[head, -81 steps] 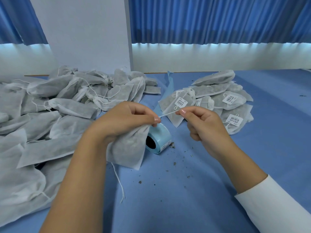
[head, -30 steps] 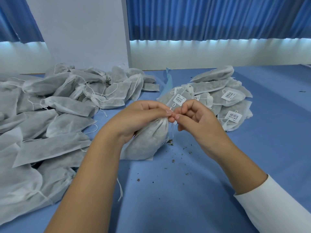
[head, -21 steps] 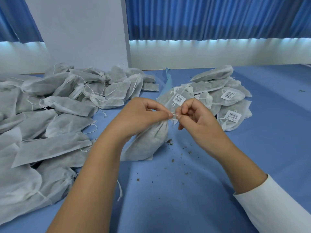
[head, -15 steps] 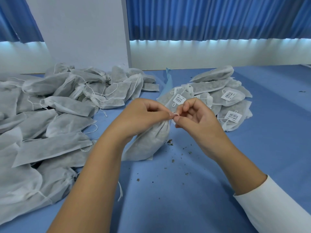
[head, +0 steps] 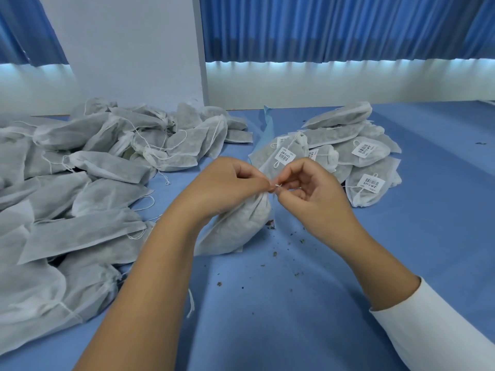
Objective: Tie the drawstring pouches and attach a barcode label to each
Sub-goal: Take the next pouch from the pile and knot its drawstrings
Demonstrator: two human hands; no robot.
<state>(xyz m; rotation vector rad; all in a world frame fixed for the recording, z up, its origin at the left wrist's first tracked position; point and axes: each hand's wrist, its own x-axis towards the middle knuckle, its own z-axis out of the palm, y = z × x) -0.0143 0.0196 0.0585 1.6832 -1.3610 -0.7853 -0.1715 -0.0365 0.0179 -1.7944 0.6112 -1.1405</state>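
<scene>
In the head view, both hands meet over the middle of the blue table [head: 294, 303]. The left hand [head: 227, 183] holds one filled grey pouch [head: 241, 223] by its gathered neck; the lower part of the pouch rests on the table under the wrist. The left fingers [head: 258, 183] are curled and pinch the neck together with the thin white drawstring [head: 277, 186]. The right hand [head: 308, 188] comes from the other side, and its thumb and first finger are pinched on the short free end of the same string, just beside the left fingertips. The two hands almost touch.

On the left lies a big pile of unlabelled pouches [head: 80, 183], many with loose strings. On the right, well apart from it, is a smaller pile of finished pouches [head: 361, 156], each with a white barcode label [head: 371, 183]. Small dark crumbs [head: 273, 253] are scattered on the table near the held pouch.

I judge that the step in hand is the tying: the knot is being formed at the neck, and this pouch carries no label yet. The next move, I think, needs a firm pull of the string ends apart to close the knot while the left hand keeps the neck bunched. After this a label must be taken; I cannot see the label supply in this view.
</scene>
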